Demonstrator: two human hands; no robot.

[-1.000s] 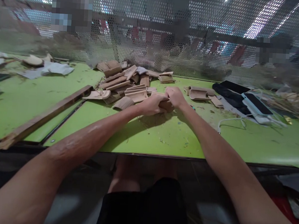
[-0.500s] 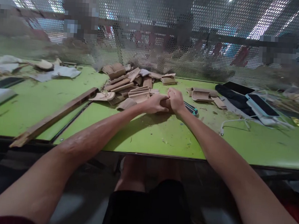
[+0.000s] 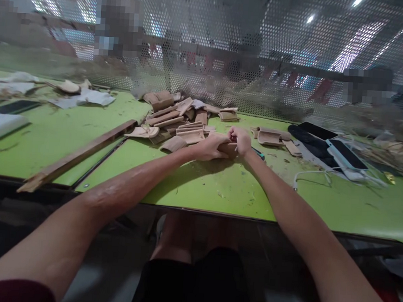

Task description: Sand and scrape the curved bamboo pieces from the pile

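My left hand (image 3: 211,146) is wrapped round the left side of a curved brown piece (image 3: 228,149) that looks like split bamboo, held low over the green table. At its right end is my right hand (image 3: 242,140), fingers curled in; a small pale bit shows under them, too little to name. Just right of that hand, partly hidden by it, lies a teal-and-black tool (image 3: 258,154), perhaps a utility knife. Beyond both hands spreads a heap of similar curved tan pieces (image 3: 169,118).
A long wooden strip (image 3: 81,155) lies at left, its split end past the edge of the table (image 3: 212,192). More curved pieces (image 3: 269,137), a light-blue-cased device (image 3: 347,155) and a white cable (image 3: 302,174) are at right. A perforated screen (image 3: 205,83) stands behind.
My right hand has turned and curled more at the piece's right end, showing more of the piece. My left hand keeps its hold. The view has tilted slightly.
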